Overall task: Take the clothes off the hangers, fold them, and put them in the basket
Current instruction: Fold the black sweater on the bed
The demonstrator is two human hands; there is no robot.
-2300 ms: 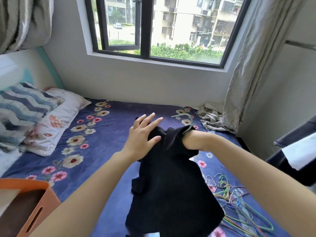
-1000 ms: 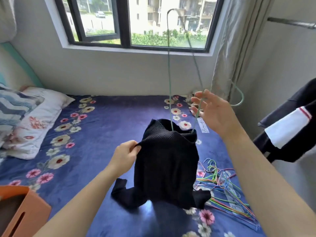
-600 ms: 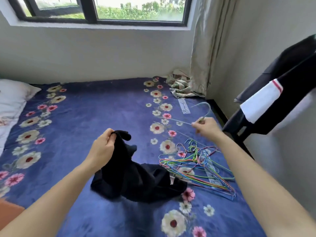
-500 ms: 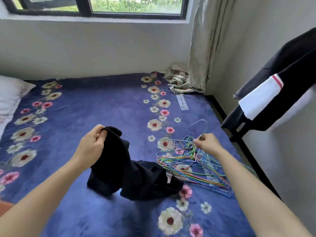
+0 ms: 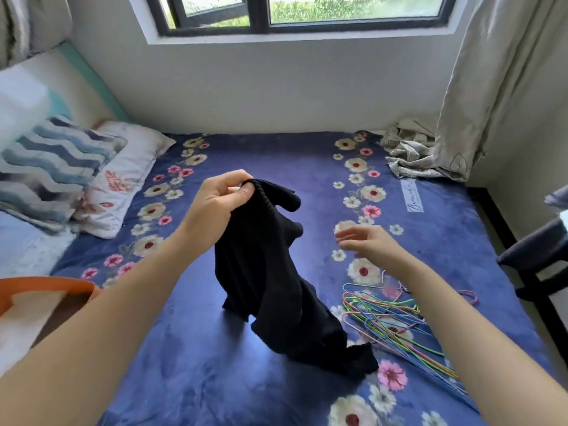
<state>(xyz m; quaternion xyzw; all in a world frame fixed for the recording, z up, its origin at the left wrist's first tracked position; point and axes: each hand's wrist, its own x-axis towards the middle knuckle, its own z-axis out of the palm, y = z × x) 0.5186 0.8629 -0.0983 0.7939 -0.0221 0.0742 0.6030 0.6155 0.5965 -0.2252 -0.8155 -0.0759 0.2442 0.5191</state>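
Note:
A black knit sweater [image 5: 276, 281] hangs crumpled above the blue flowered bed [image 5: 276, 155], its lower part resting on the blanket. My left hand [image 5: 215, 204] pinches its ribbed edge at the top and holds it up. My right hand [image 5: 372, 244] hovers to the right of the sweater, fingers apart, holding nothing. A heap of coloured wire hangers [image 5: 396, 321] lies on the bed below my right hand. The orange basket [image 5: 46, 284] shows at the lower left edge, partly cut off.
Pillows [image 5: 70, 176] are stacked at the left of the bed. A crumpled cloth [image 5: 408, 155] and the beige curtain [image 5: 504, 81] sit at the far right corner. Dark clothes [image 5: 544, 247] hang at the right edge.
My right hand let go of the hanger on the heap and came up empty toward the sweater. My left hand raised the sweater higher. The view swung left, showing the pillows and basket.

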